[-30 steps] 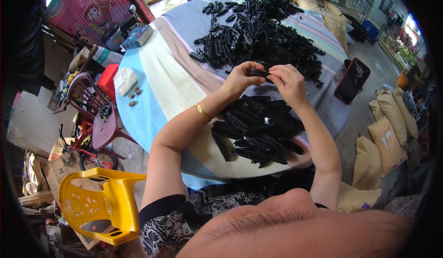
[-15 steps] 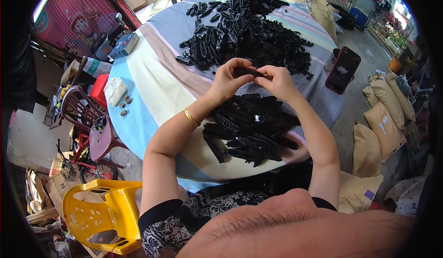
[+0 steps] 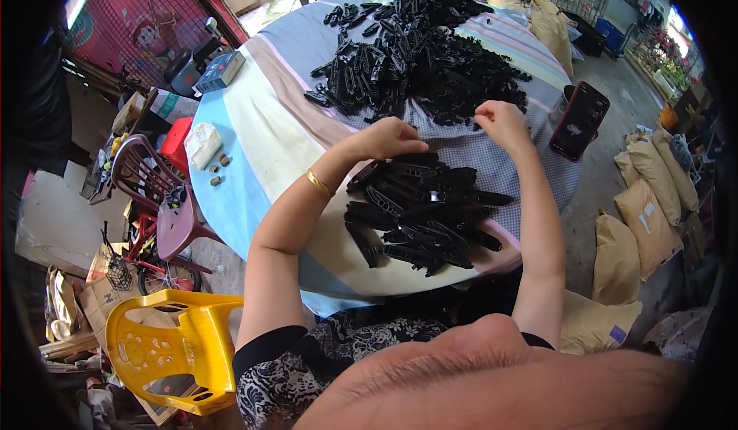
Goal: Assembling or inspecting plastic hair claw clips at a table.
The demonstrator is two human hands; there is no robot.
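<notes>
My left hand (image 3: 390,139) is over the near pile of long black plastic pieces (image 3: 430,222), fingers curled and thumb low against a black plastic piece at the pile's far edge. Part of that piece is hidden by the hand. To the right, my right hand (image 3: 503,125) is at the near right edge of the big far heap of black plastic parts (image 3: 415,53). Its thumb and fingertips are pinched together; whatever is between them is too small to make out. A gold bangle (image 3: 317,184) circles my left wrist.
A phone (image 3: 580,120) stands tilted at the table's right edge. On the left of the cloth-covered table (image 3: 246,153) are a white packet (image 3: 202,146), several small brown pieces and a blue box (image 3: 220,72). A yellow chair (image 3: 165,345) and tan sacks (image 3: 648,222) flank the table.
My hands, together on a black piece before, have parted. The left has come down to the near pile with the black piece; the right has moved right to the far heap's edge.
</notes>
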